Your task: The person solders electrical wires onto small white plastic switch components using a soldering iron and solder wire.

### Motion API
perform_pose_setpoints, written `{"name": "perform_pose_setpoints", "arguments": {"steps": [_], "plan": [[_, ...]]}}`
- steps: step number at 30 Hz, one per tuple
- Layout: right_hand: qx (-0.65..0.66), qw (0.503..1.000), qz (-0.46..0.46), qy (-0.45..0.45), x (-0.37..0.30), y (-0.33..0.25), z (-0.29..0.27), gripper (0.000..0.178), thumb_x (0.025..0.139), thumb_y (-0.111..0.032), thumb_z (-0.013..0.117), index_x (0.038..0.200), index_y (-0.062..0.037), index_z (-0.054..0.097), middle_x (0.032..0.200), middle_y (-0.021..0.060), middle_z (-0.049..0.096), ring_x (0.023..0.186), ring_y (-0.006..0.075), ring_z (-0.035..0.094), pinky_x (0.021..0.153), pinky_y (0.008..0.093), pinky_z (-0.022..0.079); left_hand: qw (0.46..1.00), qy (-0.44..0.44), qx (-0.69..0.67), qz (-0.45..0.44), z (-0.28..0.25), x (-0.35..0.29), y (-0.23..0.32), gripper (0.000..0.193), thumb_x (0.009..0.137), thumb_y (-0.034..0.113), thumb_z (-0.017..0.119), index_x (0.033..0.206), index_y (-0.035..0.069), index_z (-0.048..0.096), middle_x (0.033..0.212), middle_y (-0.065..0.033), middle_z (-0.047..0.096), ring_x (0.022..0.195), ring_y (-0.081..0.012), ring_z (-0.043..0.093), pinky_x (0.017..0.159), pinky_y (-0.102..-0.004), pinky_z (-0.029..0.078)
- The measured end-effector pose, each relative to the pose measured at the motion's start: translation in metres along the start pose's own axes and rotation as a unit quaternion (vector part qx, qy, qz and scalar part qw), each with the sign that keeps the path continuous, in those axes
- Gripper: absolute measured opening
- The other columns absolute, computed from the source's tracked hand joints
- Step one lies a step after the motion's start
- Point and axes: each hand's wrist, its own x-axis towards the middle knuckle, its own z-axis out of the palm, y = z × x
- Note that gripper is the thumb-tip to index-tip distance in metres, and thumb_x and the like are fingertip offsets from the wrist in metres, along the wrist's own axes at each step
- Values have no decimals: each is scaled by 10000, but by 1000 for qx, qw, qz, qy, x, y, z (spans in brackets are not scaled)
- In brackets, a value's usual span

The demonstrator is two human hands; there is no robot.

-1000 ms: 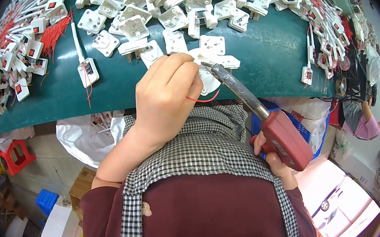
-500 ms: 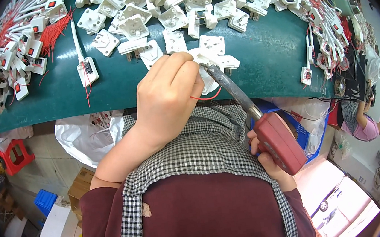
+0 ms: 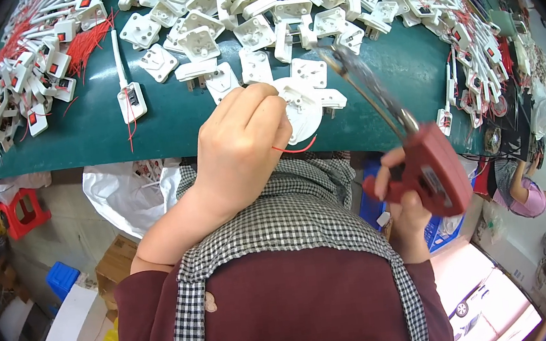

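Red stool (image 3: 40,220): I see it standing at my far left.
Blue bin (image 3: 63,279): lower in my view than the stool.
Cardboard box (image 3: 114,257): brown, to the right of the bin; something yellow (image 3: 111,340) shows below.
White bag (image 3: 113,204): I have it crumpled, between stool and centre.
Co-worker (image 3: 534,201): pink top, tipped sideways by my lens.
Blue crate (image 3: 434,237): mostly hidden from me.
Bright doorway (image 3: 491,281): I make out a vehicle's wheel (image 3: 461,310) there.
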Motion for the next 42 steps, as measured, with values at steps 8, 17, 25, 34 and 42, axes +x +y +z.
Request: {"name": "perform_pose_setpoints", "arguments": {"steps": [8, 17, 25, 34, 42], "plan": [[-28, 976, -120, -182, 107, 25, 26, 854, 744, -12, 743, 1433, -53, 239, 1192, 104, 536, 1081, 204, 562, 899, 331, 464, 997, -57, 8, -47, -6, 9, 13, 217, 658, -79, 666, 829, 5, 563, 853, -89, 602, 735, -261, 600, 638, -323, 491], [-144, 959, -192, -152, 97, 46, 41, 1087, 719, -10, 766, 1474, -76, -13, 1086, 97, 537, 1110, 275, 559, 927, 430, 466, 982, -123, -104, -96, -19, 0, 0, 308, 659, 4, 703, 915, 49, 538, 1115, -110, 498, 1028, -302, 491, 876, -394, 406], [-213, 927, -308, -12, 86, 68, 48, 984, 737, -21, 746, 1456, -51, 75, 1137, 127, 551, 1034, 242, 591, 876, 372, 493, 985, -109, -92, 98, -18, 4, -14, 171, 657, 84, 712, 802, 98, 623, 960, -24, 596, 1013, -228, 552, 932, -437, 373], [-210, 931, -299, 32, 80, 55, 50, 786, 782, -47, 713, 1423, -18, 260, 1150, 143, 598, 988, 219, 619, 857, 329, 501, 986, -136, 11, 99, -23, 19, -8, 129, 672, 84, 685, 785, 97, 623, 813, 5, 564, 906, -187, 561, 959, -481, 359], [-121, 986, -42, 106, 5, 4, -1, 630, 788, -369, 728, 1201, 31, 470, 1057, 118, 560, 838, 187, 594, 646, 292, 494, 966, -208, 145, 59, -31, 28, 16, 160, 661, 19, 697, 782, 74, 607, 810, -21, 566, 907, -219, 556, 946, -468, 393]]}}
